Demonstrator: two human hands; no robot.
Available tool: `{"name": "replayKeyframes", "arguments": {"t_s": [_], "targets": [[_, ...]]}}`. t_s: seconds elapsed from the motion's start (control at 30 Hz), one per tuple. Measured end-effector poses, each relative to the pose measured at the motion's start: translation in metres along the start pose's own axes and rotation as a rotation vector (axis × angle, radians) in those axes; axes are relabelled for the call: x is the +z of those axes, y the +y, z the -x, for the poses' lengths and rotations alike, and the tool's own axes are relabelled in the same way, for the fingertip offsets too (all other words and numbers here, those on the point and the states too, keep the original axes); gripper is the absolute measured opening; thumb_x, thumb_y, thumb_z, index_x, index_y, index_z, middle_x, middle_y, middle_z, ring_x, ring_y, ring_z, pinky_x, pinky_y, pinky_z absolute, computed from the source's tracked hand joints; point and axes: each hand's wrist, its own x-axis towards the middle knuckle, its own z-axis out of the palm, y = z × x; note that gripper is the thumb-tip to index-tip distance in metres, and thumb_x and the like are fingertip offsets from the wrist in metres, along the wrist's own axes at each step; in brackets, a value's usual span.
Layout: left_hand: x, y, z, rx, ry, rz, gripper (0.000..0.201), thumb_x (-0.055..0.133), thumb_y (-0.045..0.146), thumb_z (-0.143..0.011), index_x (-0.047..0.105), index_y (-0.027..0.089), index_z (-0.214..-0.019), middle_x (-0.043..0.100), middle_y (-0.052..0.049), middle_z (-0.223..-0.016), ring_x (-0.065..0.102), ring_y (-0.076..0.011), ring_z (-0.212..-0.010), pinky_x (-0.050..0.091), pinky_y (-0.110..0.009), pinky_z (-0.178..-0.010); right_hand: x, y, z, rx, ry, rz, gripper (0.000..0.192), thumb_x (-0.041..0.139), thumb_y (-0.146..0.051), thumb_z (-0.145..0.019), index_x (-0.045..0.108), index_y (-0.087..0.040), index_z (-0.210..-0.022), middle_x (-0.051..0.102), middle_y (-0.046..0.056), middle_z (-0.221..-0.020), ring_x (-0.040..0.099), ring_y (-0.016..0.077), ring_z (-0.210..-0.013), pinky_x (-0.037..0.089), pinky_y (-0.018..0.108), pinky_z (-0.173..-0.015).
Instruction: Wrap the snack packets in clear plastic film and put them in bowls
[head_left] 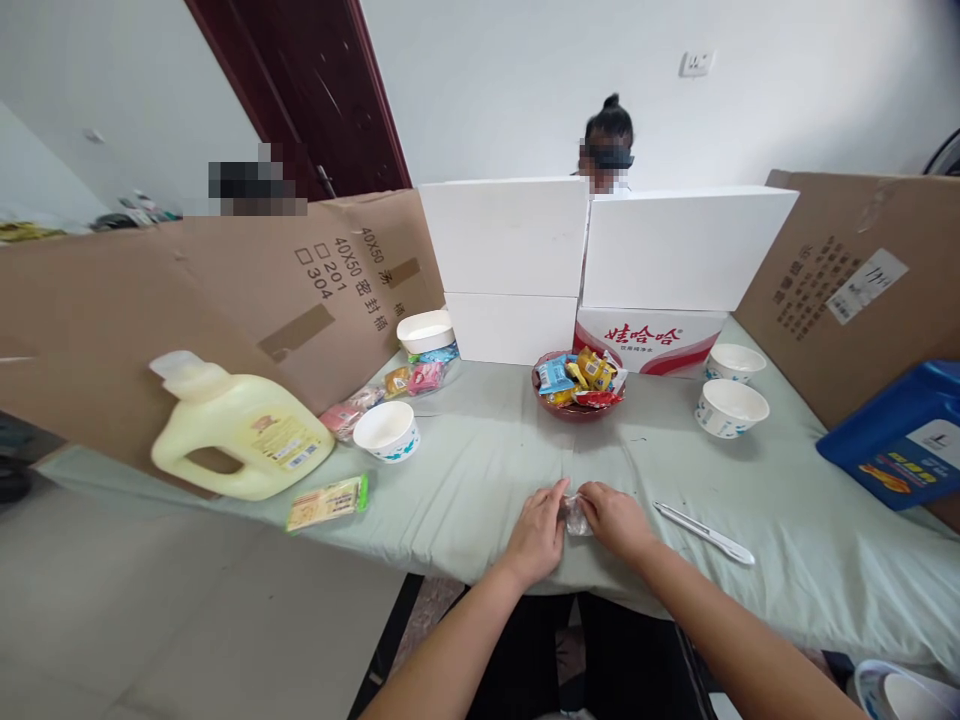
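Close to the table's front edge, a small crinkled clear plastic packet (577,518) lies between my two hands. My left hand (538,528) grips its left side, fingers pressed together. On the other side, my right hand (613,518) is closed on the packet's upper right, with its fingertips curled over it. What the packet contains is too small to make out. A white slim utility knife (705,533) rests on the cloth to the right of my right hand. Beyond my hands stands a dark red bowl (577,411) full of wrapped snacks (592,372).
White boxes (502,240) and brown cardboard (360,270) wall the table's back and sides. Paper bowls (390,435) stand left, others (731,410) right. A yellow jug (247,430), a flat snack pack (328,503) and a blue jug (900,440) lie near the edges. A person (609,140) is behind.
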Motion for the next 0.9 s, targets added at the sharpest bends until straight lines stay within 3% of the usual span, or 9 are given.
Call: {"name": "replayKeyframes", "arguments": {"t_s": [0.13,0.27,0.37,0.43,0.53,0.67,0.77,0.83,0.9], "targets": [[-0.001,0.003,0.0,0.017,0.053,0.0,0.066,0.043,0.002,-0.077,0.031,0.019,-0.14,0.056,-0.012,-0.121,0.051,-0.0251,-0.112,0.045,-0.05,-0.097,0.009,-0.001,-0.002,0.007,0.011,0.051,0.021,0.041,-0.029,-0.097,0.06,-0.02,-0.094,0.066,0.004,-0.09,0.063,0.0154,-0.077,0.035,0.026,-0.064],[-0.011,0.013,0.001,0.059,0.174,-0.005,0.037,0.046,0.009,-0.082,0.053,0.017,-0.118,0.056,-0.012,-0.115,0.051,-0.0241,-0.11,0.046,-0.045,-0.095,0.016,-0.002,0.002,0.0,0.039,0.083,0.019,0.041,-0.028,-0.097,0.059,-0.02,-0.099,0.064,0.004,-0.093,0.062,0.016,-0.08,0.036,0.026,-0.066],[-0.017,0.019,0.001,0.19,0.079,-0.032,0.015,0.055,0.019,-0.084,0.064,0.021,-0.096,0.062,-0.007,-0.103,0.051,-0.0241,-0.106,0.046,-0.043,-0.094,0.022,-0.003,0.003,0.003,0.068,0.1,0.02,0.04,-0.027,-0.097,0.057,-0.021,-0.104,0.064,0.003,-0.093,0.062,0.0161,-0.079,0.037,0.026,-0.064],[-0.016,0.022,0.0,0.206,0.035,-0.063,0.009,0.058,0.019,-0.084,0.066,0.022,-0.087,0.065,-0.005,-0.097,0.052,-0.0239,-0.105,0.046,-0.042,-0.093,0.023,-0.001,0.003,0.01,0.094,0.113,0.021,0.041,-0.028,-0.097,0.056,-0.021,-0.109,0.064,0.004,-0.093,0.062,0.0164,-0.077,0.037,0.026,-0.063],[-0.012,0.022,-0.003,0.142,0.037,-0.081,0.01,0.059,0.015,-0.082,0.066,0.021,-0.08,0.065,-0.004,-0.089,0.054,-0.0229,-0.1,0.048,-0.041,-0.089,0.017,0.006,0.001,0.041,0.156,0.143,0.023,0.043,-0.023,-0.094,0.056,-0.017,-0.112,0.063,0.008,-0.095,0.061,0.0197,-0.08,0.041,0.03,-0.068],[-0.008,0.019,-0.005,0.099,0.02,-0.077,0.01,0.06,0.013,-0.078,0.064,0.021,-0.081,0.064,-0.006,-0.108,0.052,-0.0259,-0.112,0.046,-0.046,-0.094,0.007,0.016,0.004,0.056,0.253,0.175,0.028,0.043,-0.012,-0.088,0.059,-0.014,-0.112,0.06,0.015,-0.115,0.053,0.0274,-0.11,0.04,0.041,-0.092],[-0.007,0.016,-0.004,0.066,-0.01,-0.066,0.021,0.061,0.012,-0.075,0.062,0.02,-0.094,0.062,-0.008,-0.118,0.049,-0.0286,-0.119,0.044,-0.051,-0.098,0.012,0.014,0.015,-0.176,0.246,0.15,0.035,0.043,-0.017,-0.091,0.057,-0.018,-0.123,0.053,0.013,-0.134,0.04,0.0264,-0.13,0.034,0.045,-0.105],[-0.006,0.016,-0.002,0.033,-0.01,-0.061,0.033,0.061,0.011,-0.07,0.059,0.02,-0.102,0.062,-0.009,-0.118,0.048,-0.0305,-0.121,0.042,-0.053,-0.1,0.021,0.011,0.023,-0.34,0.19,0.133,0.045,0.041,-0.026,-0.094,0.046,-0.016,-0.137,0.046,0.012,-0.143,0.033,0.0252,-0.137,0.032,0.046,-0.109],[-0.005,0.017,0.0,0.006,0.008,-0.064,0.04,0.061,0.01,-0.066,0.056,0.02,-0.105,0.062,-0.008,-0.117,0.046,-0.0326,-0.123,0.04,-0.056,-0.102,0.029,0.008,0.028,-0.371,0.121,0.136,0.054,0.039,-0.033,-0.096,0.034,-0.012,-0.145,0.038,0.014,-0.149,0.03,0.0257,-0.139,0.031,0.047,-0.11]]}}
